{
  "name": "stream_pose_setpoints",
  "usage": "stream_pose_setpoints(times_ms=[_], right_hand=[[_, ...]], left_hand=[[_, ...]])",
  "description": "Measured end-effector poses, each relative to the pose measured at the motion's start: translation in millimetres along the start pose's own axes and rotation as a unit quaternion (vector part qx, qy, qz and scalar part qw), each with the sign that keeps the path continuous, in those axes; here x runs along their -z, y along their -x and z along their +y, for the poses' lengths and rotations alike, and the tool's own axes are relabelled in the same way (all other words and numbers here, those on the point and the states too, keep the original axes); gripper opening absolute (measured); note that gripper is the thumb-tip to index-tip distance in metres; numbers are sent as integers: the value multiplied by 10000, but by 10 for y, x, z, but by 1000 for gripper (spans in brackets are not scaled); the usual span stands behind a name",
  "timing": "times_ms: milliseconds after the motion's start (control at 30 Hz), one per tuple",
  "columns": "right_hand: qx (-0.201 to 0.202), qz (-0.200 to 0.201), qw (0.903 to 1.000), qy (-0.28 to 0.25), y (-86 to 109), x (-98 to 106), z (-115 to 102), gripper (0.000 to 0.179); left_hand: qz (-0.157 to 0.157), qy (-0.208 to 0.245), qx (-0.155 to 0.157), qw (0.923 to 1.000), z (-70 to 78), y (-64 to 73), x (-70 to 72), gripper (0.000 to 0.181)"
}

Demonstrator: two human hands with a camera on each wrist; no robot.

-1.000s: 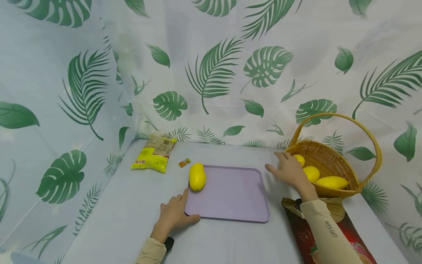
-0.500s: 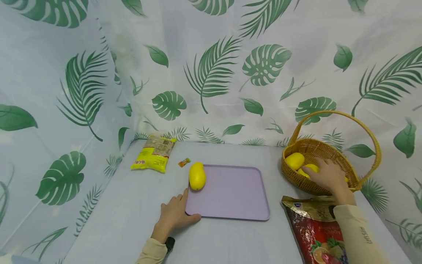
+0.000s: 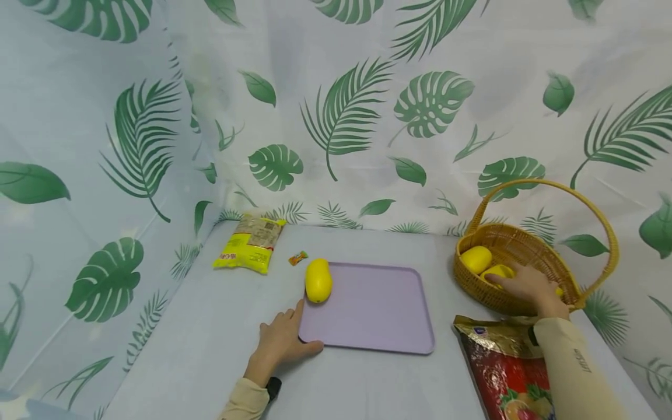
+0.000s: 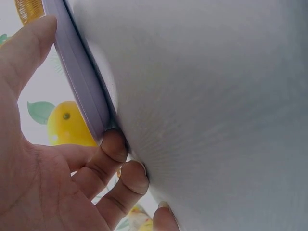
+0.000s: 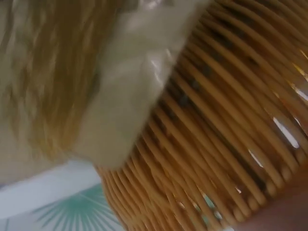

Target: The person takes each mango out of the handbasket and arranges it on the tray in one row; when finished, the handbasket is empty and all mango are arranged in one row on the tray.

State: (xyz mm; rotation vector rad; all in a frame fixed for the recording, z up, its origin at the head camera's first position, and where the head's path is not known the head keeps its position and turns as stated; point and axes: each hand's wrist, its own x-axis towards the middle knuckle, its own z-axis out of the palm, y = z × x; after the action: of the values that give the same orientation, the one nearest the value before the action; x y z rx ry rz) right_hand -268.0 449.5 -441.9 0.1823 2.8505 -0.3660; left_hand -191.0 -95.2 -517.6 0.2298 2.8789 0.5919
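Fingers (image 4: 132, 178) of the left hand (image 3: 283, 341) are spread wide and only lightly bent, closed round nothing; thumb and forefinger touch the rim of a lilac tray (image 3: 373, 309) on either side of its near left corner. Those of the right hand (image 3: 527, 284) reach down into a wicker basket (image 3: 517, 248), thumb and forefinger parted over a yellow fruit (image 3: 497, 272); the other fingertips are hidden, so I cannot tell whether they grip it. Just to the left of that thumb lies a second yellow fruit (image 3: 476, 259), and a bit of yellow shows by the wrist on the other side. The basket's handle arches up beyond the right fingers.

Just past the left forefinger, a long yellow fruit (image 3: 318, 281) lies at the tray's left side. Farther out from that fingertip, on the pale table (image 3: 378, 382), are a small wrapped sweet (image 3: 297, 258) and, beyond it to the left, a yellow packet (image 3: 252, 242). Nearer the person than the right fingers, a red and gold bag (image 3: 504, 373) lies partly under the sleeve (image 3: 574, 367). Behind everything, farthest from both hands, hangs a leaf-printed cloth (image 3: 362, 116).
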Motion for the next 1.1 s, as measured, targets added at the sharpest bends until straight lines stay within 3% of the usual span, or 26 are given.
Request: stream_pose_setpoints(times_ms=[467,1100], right_hand=[[-283,-242,9989,-297,-32,-93,26,104],[-110,708,9962,-495,52,-14,-46,109]], left_hand=[[-75,7,65,10000,-6,-16,-49,111],[-57,-39,57,10000,22,-6,5,110]])
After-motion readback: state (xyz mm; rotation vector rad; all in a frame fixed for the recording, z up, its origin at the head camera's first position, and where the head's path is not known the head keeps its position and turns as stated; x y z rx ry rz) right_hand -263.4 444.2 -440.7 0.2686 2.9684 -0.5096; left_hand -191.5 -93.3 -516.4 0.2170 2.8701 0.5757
